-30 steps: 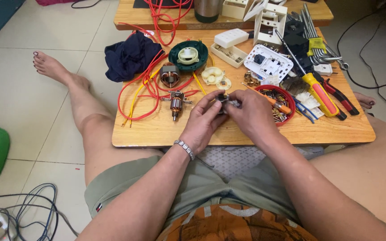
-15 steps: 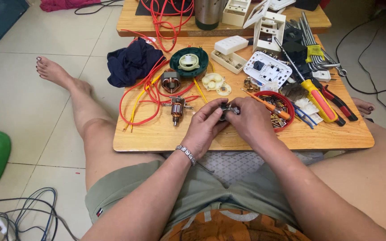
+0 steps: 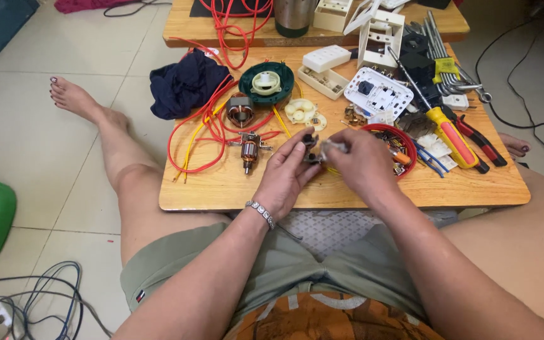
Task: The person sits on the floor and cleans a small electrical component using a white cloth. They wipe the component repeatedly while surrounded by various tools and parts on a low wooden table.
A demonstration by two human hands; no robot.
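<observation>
My left hand (image 3: pixel 288 171) pinches a small dark part (image 3: pixel 311 148) over the front middle of a low wooden table (image 3: pixel 234 192). My right hand (image 3: pixel 361 162) meets it from the right and holds a small metal piece (image 3: pixel 334 147) against that part. A motor armature (image 3: pixel 249 150) with a copper winding lies just left of my left hand. A round red tray (image 3: pixel 404 148) of small parts sits right behind my right hand.
Red and yellow wires (image 3: pixel 196 135) loop across the table's left half beside a dark blue cloth (image 3: pixel 184 82). A green round housing (image 3: pixel 266 82), white plastic parts (image 3: pixel 379 91), a yellow-handled screwdriver (image 3: pixel 448 132) and red pliers (image 3: pixel 483 145) lie behind. My bare legs flank the table.
My hands stay together on the small part; the fingers shift slightly as they work it. The camera has drifted a little.
</observation>
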